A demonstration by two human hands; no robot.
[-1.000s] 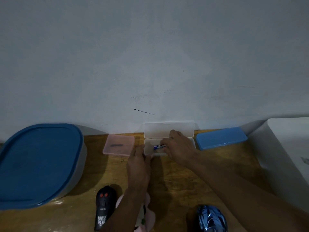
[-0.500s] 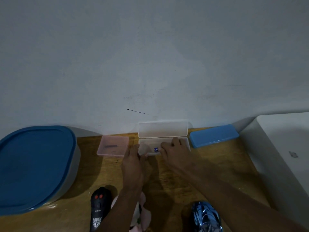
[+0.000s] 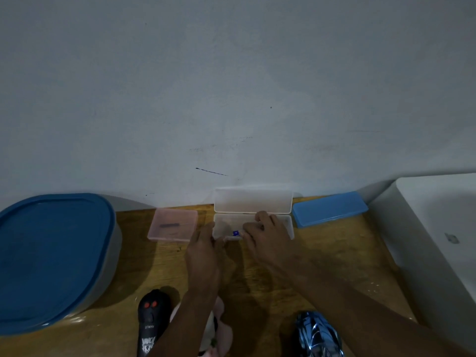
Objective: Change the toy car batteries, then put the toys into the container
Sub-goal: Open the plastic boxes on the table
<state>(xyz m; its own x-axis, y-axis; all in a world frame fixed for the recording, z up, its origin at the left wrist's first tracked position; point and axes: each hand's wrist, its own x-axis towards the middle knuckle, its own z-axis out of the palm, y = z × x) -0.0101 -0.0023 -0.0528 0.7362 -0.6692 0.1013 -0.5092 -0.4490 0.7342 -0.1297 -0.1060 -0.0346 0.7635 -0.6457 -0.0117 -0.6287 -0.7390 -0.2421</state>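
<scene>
Battery [image 3: 235, 233] now inside clear box [image 3: 253, 200]

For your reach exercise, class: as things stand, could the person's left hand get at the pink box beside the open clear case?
Probably yes. The left hand rests at the clear case's left edge, and the pink box lies just to its left with only bare wooden table between them.

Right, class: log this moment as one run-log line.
step: battery fetch | clear box: lid open | right hand: on blue battery | left hand: steadying box | toy car: waiting
</scene>
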